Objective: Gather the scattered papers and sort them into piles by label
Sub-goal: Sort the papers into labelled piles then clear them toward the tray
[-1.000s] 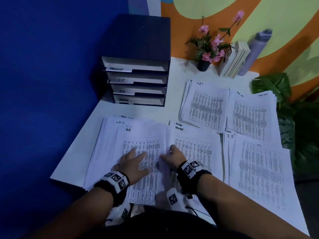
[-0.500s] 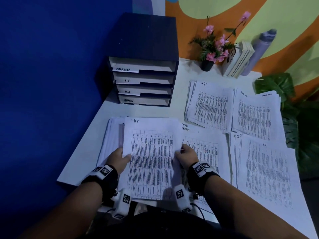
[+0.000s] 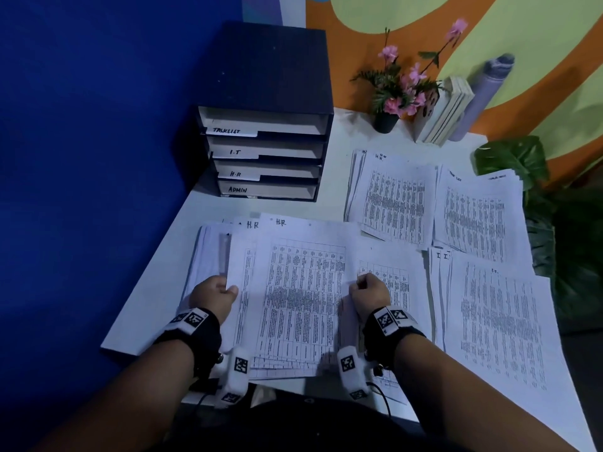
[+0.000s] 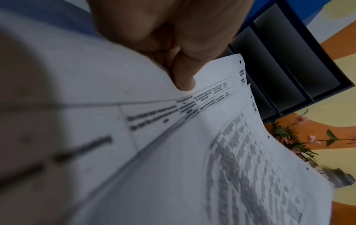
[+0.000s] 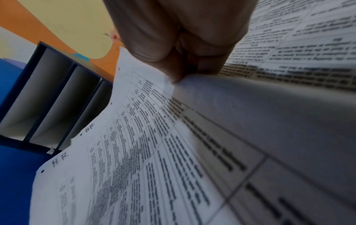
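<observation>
Head view is showing more H.R. sheets (image 3: 295, 298) fanned between the hands than half a second ago, top edges now staggered. Left hand (image 3: 213, 293) is pinching their left edge (thumb on top), right hand (image 3: 370, 293) is gripping the right edge, and they are lying over the near papers on the table (image 3: 153, 288).

Left wall (image 3: 98, 125): we see deep blue.
Back wall (image 3: 538, 44): orange with pale green curves.
Worktop (image 3: 156, 308): white, set in the corner.
Light: dim.
</observation>
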{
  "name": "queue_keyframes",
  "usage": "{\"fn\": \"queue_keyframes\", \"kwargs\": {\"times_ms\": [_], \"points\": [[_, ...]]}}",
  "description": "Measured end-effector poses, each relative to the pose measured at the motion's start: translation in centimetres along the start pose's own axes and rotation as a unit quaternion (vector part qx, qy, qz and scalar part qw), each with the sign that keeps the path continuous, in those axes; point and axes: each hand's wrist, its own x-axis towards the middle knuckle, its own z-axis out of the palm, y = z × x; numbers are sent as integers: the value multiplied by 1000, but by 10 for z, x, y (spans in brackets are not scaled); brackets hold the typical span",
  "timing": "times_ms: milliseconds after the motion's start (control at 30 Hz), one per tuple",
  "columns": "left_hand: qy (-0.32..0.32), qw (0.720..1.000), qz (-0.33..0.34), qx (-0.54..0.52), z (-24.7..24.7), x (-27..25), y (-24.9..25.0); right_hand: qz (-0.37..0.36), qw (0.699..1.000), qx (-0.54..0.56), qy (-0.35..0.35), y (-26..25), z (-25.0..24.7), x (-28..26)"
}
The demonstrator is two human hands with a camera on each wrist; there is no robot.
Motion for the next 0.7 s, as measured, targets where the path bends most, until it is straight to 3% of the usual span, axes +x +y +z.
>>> {"fn": "queue_keyframes", "kwargs": {"times_ms": [167,267,367,433,500,700], "points": [[27,1000,-1,13,-5,1,6,12,999,36,5,2,-10,3],[-2,999,26,-26,3,-6,13,30,991,119,-59,1,-4,0],[-23,998,58,-12,13,-12,17,-3,994,94,-53,-2,4,0],[1,993,69,100,16,-9,14,-19,998,57,-16,-7,3,1],[37,969,58,238,14,-7,10,-19,999,29,5,-4,-1,2],[32,949,-18,312,13,0,-1,-3,999,39,-17,11,4,-2]]}}
